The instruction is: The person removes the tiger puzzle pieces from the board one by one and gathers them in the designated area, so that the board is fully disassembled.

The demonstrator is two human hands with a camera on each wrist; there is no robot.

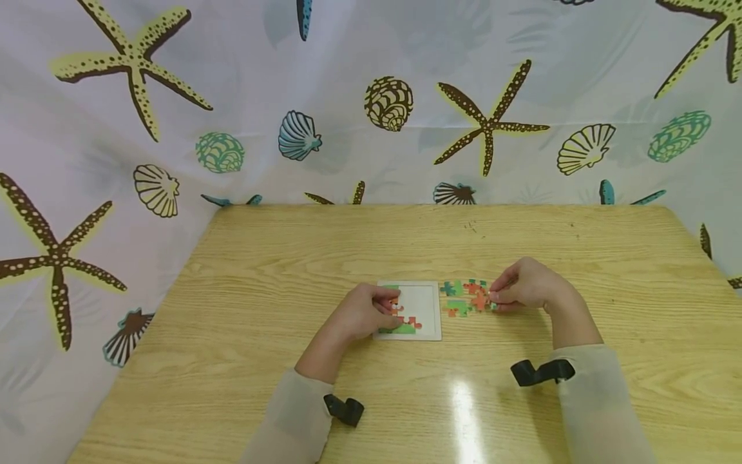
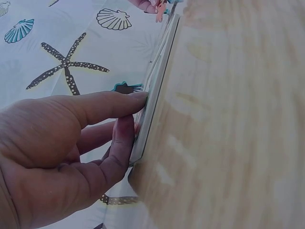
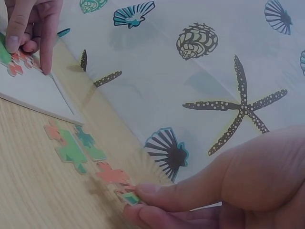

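A flat jigsaw tray (image 1: 430, 310) with a white bottom lies on the table, its left side and lower left filled with orange and green pieces (image 1: 404, 328). My left hand (image 1: 365, 312) rests over its left edge, thumb and forefinger spread apart and touching the tray and the pieces. To the right of the tray lie several loose jigsaw pieces, among them a green and orange one (image 3: 71, 151), a teal one (image 3: 89, 143) and an orange one (image 3: 112, 172). My right hand (image 1: 527, 287) pinches a small green and blue jigsaw piece (image 3: 128, 196) between thumb and fingers, beside the loose ones.
The wooden table (image 1: 278, 258) reaches back to a white curtain (image 1: 348, 64) printed with shells and starfish, which also hangs along the left and right sides. Black straps (image 1: 344, 410) stick out from both light sleeves. A bright glare lies on the table in front.
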